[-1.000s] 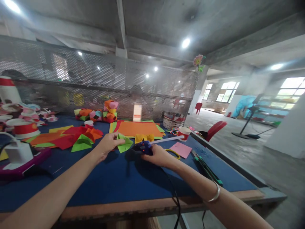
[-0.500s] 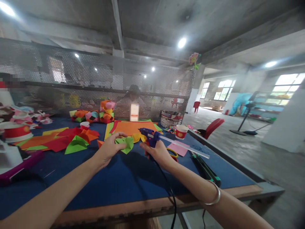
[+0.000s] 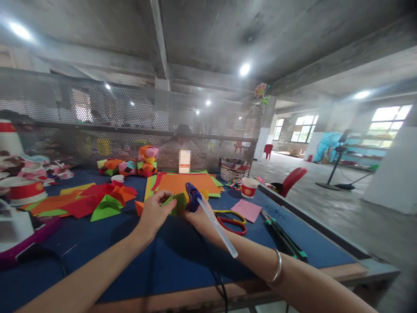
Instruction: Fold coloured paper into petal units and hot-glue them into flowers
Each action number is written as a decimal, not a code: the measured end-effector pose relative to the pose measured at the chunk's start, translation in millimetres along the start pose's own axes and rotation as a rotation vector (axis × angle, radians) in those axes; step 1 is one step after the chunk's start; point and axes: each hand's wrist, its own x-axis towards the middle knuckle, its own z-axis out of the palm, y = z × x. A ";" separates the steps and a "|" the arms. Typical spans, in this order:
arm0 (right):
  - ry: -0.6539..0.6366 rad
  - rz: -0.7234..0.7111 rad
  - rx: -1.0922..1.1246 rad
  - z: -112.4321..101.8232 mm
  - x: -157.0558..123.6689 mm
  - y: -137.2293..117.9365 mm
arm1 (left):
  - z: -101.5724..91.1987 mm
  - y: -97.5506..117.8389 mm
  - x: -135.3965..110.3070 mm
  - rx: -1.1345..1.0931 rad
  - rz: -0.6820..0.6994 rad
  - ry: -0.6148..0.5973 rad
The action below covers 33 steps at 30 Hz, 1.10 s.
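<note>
Between thumb and fingers, my left hand (image 3: 155, 213) pinches a folded piece of green paper (image 3: 179, 204) above the blue table. My right hand (image 3: 203, 221) grips a blue hot glue gun (image 3: 193, 197) with a long clear glue stick (image 3: 221, 232) poking out of its rear. The gun's nozzle points away from me, just right of the green paper; whether they touch I cannot tell. A yellow paper piece (image 3: 204, 194) lies behind the gun, partly covered. Scissors (image 3: 233, 221) with red and yellow handles rest right of my right hand.
Folded coloured papers (image 3: 86, 202) lie at left, and flat orange sheets (image 3: 187, 183) ahead. A paper cup (image 3: 249, 188), pink paper (image 3: 247, 210), a green-and-black cutter (image 3: 285, 237) and a woven basket (image 3: 234, 169) stand or lie at right. A mesh screen (image 3: 130, 113) backs the table.
My right hand has moved left and turned the glue gun so its nozzle points more forward, next to the green paper. The green paper has shifted slightly right and tilted. More of the scissors shows.
</note>
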 end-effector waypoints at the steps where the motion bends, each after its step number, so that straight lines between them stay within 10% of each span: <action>1: 0.022 0.016 0.016 0.6 2.4 1.0 | -1.0 -0.5 0.9 0.004 -0.009 0.000; 11: 0.032 0.023 -0.023 -10.5 16.3 3.3 | -1.6 4.9 -2.9 -0.007 -0.070 -0.238; 33: 0.117 -0.243 -0.169 -16.4 -1.6 2.9 | -0.4 -2.2 -1.5 -0.014 -0.142 -0.264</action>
